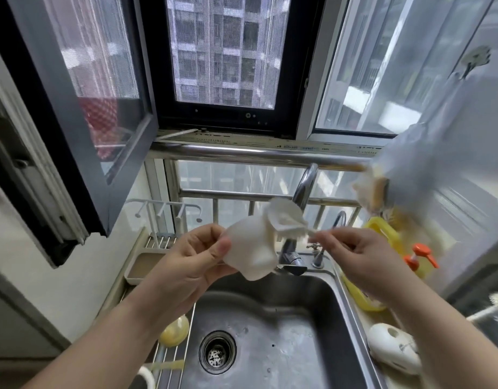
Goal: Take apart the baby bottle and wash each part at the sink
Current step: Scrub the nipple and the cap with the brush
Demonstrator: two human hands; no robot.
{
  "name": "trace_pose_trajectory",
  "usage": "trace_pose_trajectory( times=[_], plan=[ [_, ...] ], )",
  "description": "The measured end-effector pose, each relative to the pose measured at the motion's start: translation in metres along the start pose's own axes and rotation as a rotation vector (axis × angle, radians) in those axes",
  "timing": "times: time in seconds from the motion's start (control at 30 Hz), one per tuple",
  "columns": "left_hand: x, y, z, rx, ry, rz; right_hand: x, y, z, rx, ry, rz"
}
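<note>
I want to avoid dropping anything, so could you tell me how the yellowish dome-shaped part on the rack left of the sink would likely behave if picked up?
The yellowish dome-shaped part looks small and translucent, so probably light. Its rounded shape may roll or slip between the rack wires. It could be wet and slippery.

Both hands are raised above the sink (312, 299), in front of the faucet (304, 189). The left hand (191, 259) holds a bottle part (250, 248); the right hand (365, 256) holds a brush (284, 220) whose head is at the part's opening. The drain (217, 352) lies in the sink's near left. A wire rack (169, 357) borders the sink's left edge. Two pump bottles (419, 259) stand right of the faucet. A window (222, 51) is behind the sink.
</note>
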State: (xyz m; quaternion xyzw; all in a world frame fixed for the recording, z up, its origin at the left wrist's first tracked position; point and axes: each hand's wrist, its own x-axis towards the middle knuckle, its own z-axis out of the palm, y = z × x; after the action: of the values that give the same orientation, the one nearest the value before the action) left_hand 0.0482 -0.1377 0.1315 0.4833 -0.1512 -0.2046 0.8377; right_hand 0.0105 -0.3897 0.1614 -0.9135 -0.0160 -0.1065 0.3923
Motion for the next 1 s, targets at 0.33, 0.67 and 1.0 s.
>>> trace_pose_trajectory(
  times=[0.33,0.67,1.0],
  plan=[
    [-0.002,0.006,0.001,0.013,-0.023,0.012,-0.004,-0.006,0.002,0.074,0.011,0.022],
    [-0.004,0.007,0.019,-0.048,0.042,0.034,-0.017,-0.003,0.000,0.098,-0.040,0.011],
    [0.003,0.023,0.017,0.411,0.000,-0.147,-0.024,0.001,0.002,0.021,-0.058,0.026]
  ],
)
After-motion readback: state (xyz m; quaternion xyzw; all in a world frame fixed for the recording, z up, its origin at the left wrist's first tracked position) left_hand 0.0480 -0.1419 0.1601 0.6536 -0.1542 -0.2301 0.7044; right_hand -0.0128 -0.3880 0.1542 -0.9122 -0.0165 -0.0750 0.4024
